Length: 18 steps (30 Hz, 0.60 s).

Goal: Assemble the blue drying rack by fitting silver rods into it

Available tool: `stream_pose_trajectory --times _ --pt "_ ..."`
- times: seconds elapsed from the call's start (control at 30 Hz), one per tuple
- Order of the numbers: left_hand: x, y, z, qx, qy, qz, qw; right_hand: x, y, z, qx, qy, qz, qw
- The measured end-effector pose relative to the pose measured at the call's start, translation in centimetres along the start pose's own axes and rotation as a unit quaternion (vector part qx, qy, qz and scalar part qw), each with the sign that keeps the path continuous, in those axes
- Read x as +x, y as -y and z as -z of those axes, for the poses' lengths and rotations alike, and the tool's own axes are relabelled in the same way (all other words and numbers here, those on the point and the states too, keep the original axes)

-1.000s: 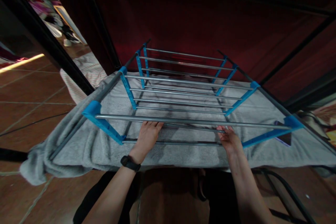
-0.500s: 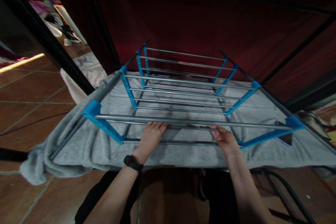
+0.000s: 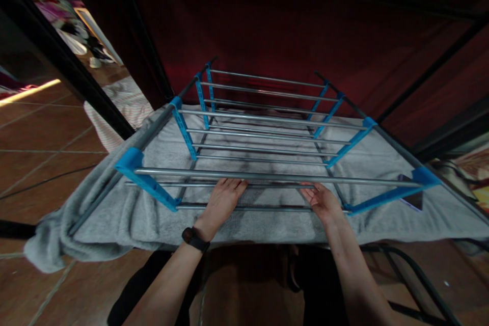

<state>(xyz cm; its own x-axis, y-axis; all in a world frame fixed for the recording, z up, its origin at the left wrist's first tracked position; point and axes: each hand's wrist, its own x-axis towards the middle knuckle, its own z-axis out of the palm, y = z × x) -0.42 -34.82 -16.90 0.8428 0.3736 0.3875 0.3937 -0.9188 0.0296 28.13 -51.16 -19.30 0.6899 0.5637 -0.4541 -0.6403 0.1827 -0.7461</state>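
Note:
A rack of grey metal tubes (image 3: 244, 118) and blue plastic brackets (image 3: 338, 150) lies on a grey blanket (image 3: 244, 226). One loose-looking metal rod (image 3: 275, 186) runs just below the nearest top tube, its left end poking past the front left bracket (image 3: 151, 186). My left hand (image 3: 223, 198), a dark band at its wrist, is closed over the middle of this rod from above. Close to the rod's right end, my right hand (image 3: 323, 202) grips it between thumb and fingers. That end stands short of the front right bracket (image 3: 385, 198).
A dark phone (image 3: 412, 196) lies on the blanket beneath the right bracket. Behind the rack hangs a dark red curtain (image 3: 267, 25). A black post (image 3: 72, 56) rises at the left, and a black tubular frame (image 3: 412, 270) stands at the lower right above the tiled floor.
The rod in my hands has slid left, so its left end now sticks out beyond the front left bracket. My right hand has moved slightly left with it.

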Motion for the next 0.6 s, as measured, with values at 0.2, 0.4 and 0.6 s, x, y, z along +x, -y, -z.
stream_pose_trajectory --times 0.2,0.4,0.6 --pt "0.2 -0.1 0.3 -0.005 0.011 0.003 1.000 0.0 0.0 0.1 0.006 0.020 0.021 1.000" --pt "0.3 -0.3 0.6 -0.013 0.007 0.000 1.000 0.2 -0.2 0.7 0.019 0.011 0.052 0.998" --pt "0.4 -0.2 0.7 -0.013 0.010 0.007 1.000 0.4 0.2 1.0 0.031 -0.022 0.059 0.998"
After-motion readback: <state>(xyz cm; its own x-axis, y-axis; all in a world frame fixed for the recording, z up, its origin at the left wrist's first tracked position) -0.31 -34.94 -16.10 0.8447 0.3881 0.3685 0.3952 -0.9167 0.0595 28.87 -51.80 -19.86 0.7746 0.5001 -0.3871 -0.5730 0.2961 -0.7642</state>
